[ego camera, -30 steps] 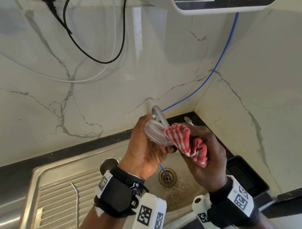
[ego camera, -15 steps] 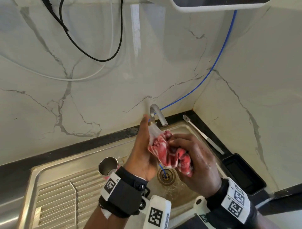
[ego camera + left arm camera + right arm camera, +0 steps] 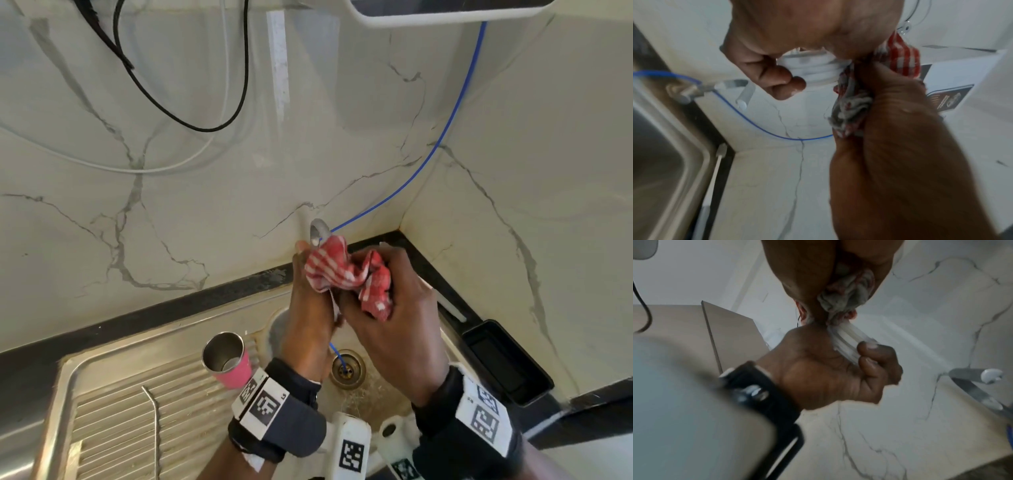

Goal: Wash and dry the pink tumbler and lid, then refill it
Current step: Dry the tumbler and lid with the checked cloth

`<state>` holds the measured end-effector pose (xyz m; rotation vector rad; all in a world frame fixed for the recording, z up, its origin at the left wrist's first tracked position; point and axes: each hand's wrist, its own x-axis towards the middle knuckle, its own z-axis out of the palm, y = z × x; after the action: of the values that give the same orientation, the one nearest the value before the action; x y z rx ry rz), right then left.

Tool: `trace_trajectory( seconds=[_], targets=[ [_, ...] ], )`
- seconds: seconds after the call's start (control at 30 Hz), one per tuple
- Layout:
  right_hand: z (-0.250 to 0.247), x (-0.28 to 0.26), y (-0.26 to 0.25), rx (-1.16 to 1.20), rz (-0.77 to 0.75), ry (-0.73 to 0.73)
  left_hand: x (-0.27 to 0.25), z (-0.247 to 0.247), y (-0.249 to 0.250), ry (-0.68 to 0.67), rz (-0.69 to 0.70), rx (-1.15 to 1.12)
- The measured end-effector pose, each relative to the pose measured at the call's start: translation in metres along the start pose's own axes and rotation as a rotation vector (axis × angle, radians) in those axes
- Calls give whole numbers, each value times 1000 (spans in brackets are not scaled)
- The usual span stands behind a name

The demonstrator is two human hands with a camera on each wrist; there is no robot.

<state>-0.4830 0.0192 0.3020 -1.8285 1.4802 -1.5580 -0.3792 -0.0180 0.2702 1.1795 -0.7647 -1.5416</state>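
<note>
The pink tumbler (image 3: pixel 229 363) stands upright and uncapped on the sink's drainboard, left of my wrists. Its clear ribbed lid (image 3: pixel 813 69) is gripped edge-on in my left hand (image 3: pixel 308 308), above the sink bowl. My right hand (image 3: pixel 387 308) clutches a red-and-white checked cloth (image 3: pixel 342 270) and presses it against the lid. In the head view the cloth and my fingers hide most of the lid. The lid's ribbed edge (image 3: pixel 846 339) shows between my left fingers in the right wrist view, with the bunched cloth (image 3: pixel 844 298) above it.
The steel sink (image 3: pixel 102 394) has a drain (image 3: pixel 346 369) under my hands and a tap spout (image 3: pixel 318 231) just behind the cloth. A bent metal straw (image 3: pixel 156 431) lies on the drainboard. A blue hose (image 3: pixel 442 137) runs up the marble wall. A black tray (image 3: pixel 503 363) sits at right.
Both hands stayed together over the bowl while the cloth worked across the lid and now covers it. The head view tilted down, bringing the pink tumbler into fuller view.
</note>
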Motion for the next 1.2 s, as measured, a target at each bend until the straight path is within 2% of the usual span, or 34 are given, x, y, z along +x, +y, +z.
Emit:
trace_trajectory(
  seconds=[0.07,0.1,0.23,0.3,0.37,0.53,0.7,0.77,0.97,1.2],
  targets=[
    [2,-10,0,-22,3,-28,10,-2,-2,15,-6,-71],
    [2,-12,0,-27,7,-20,12,-3,-1,18,36,-55],
    [1,5,-7,43,123,86,3,0,6,28,348,292],
    [-4,21,-8,68,213,106,-8,4,6,49,438,381],
    [-6,27,-8,101,262,84,-9,4,4,60,459,406],
    [-1,1,-11,94,260,-8,1,-5,15,109,502,512],
    [-4,28,-1,172,354,86,-10,-2,5,53,519,665],
    [-5,32,0,174,362,67,-14,-1,5,36,533,675],
    [-4,11,-6,131,312,-4,3,-14,7,116,539,608],
    [-3,28,14,234,422,65,-2,-13,-2,-7,645,796]
  ],
)
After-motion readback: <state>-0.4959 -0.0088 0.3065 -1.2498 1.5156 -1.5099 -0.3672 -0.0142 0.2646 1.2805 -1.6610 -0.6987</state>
